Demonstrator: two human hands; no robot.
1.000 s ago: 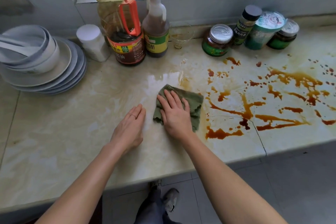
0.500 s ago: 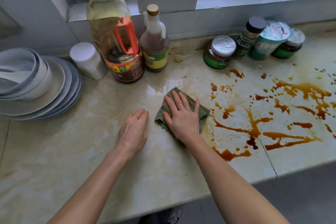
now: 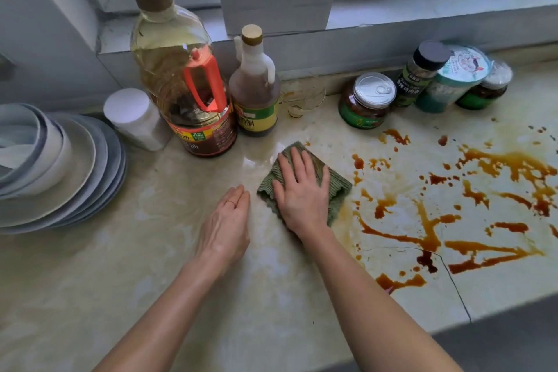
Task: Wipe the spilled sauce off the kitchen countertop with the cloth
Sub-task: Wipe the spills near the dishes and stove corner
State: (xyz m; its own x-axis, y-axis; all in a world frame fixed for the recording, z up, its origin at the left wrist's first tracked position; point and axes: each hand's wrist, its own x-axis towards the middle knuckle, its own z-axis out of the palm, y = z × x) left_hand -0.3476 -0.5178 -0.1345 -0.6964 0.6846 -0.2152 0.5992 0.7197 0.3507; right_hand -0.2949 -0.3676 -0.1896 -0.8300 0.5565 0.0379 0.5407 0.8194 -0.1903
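A right hand (image 3: 302,193) presses flat, fingers straight, on a green cloth (image 3: 338,190) left of brown sauce (image 3: 428,229) splashed across the marble countertop (image 3: 120,281); the left hand (image 3: 225,228) rests open beside it.

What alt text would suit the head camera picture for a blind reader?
A person's right hand presses a green cloth flat on a pale countertop, with brown sauce spilled to its right. The left hand rests beside it; bottles and plates stand behind.

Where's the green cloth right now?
In the head view, the green cloth lies mid-counter under the right hand, just left of the brown sauce spill and in front of the small brown bottle.
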